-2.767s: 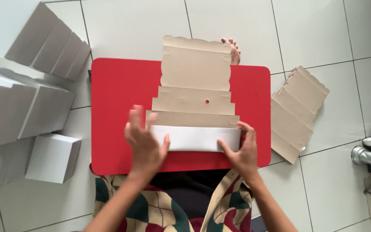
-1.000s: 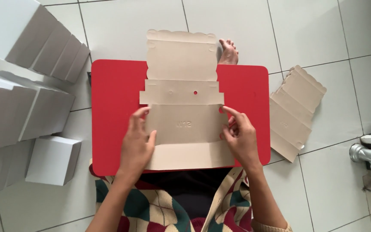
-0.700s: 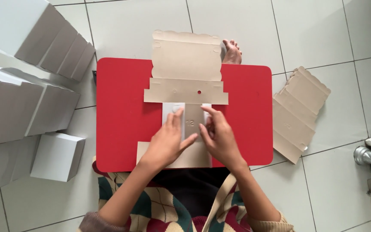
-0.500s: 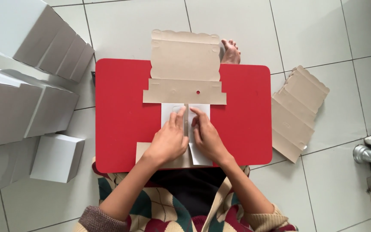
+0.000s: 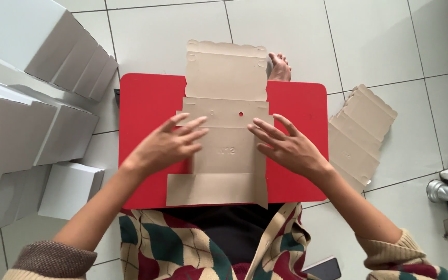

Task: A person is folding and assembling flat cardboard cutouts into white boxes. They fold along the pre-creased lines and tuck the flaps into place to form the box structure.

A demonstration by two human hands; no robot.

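Half a second earlier my two hands were pressed together over the middle of the cardboard sheet [image 5: 227, 129], holding two white flaps folded inward; by this moment they had drawn apart, and the flaps lay open and brown again. My left hand [image 5: 164, 146] hovered at centre left of the frame, fingers spread, over the left edge of the sheet's middle panel. My right hand [image 5: 286, 148] mirrored it at centre right. Neither grip was closed on anything: both hands were open, palms down, and whether the fingertips touched the cardboard I could not tell.

The sheet lay flat along the middle of the red tabletop [image 5: 143, 103], its scalloped end hanging past the far edge near a bare foot [image 5: 280, 66] at the top of the frame, its near end reaching my lap. More flat sheets [image 5: 361, 132] lay stacked on the tiled floor [image 5: 379, 41] at the right, and folded white boxes [image 5: 32, 114] were piled at the left.

To fold the side flaps well, I judged that both hands should work evenly, thumbs set on the scored lines, so the sheet would not skid on the smooth red surface. Pressing each crease fully flat before letting go seemed wise, since the cardboard looked springy.
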